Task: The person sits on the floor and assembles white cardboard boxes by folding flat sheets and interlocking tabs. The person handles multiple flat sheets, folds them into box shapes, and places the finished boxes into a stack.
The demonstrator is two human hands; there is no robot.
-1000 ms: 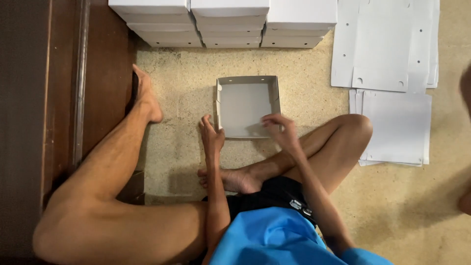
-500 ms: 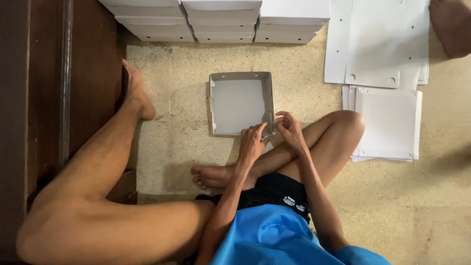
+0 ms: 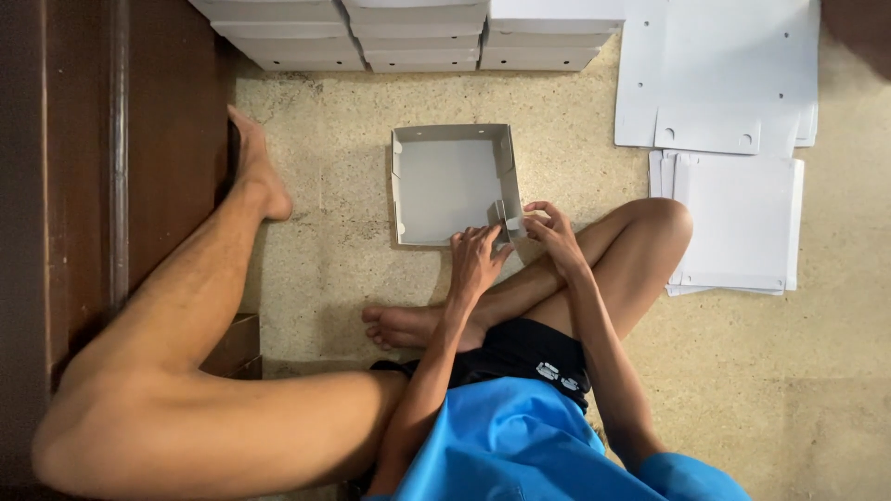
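A shallow grey cardboard box (image 3: 445,181) lies open on the speckled floor in front of my crossed legs. Three of its walls stand upright. My left hand (image 3: 475,262) rests on the box's near right corner, fingers pressing the near edge. My right hand (image 3: 549,232) pinches a small cardboard flap at that same corner, beside the right wall. Both hands meet at the corner and partly hide it.
Stacks of finished white boxes (image 3: 422,37) line the top edge. Flat white cardboard blanks (image 3: 733,218) lie in piles at the right. A dark wooden doorframe (image 3: 111,158) runs down the left, with my left leg stretched along it.
My left hand has moved from the box's near left side across to the near right corner, joining my right hand. The view has shifted slightly.
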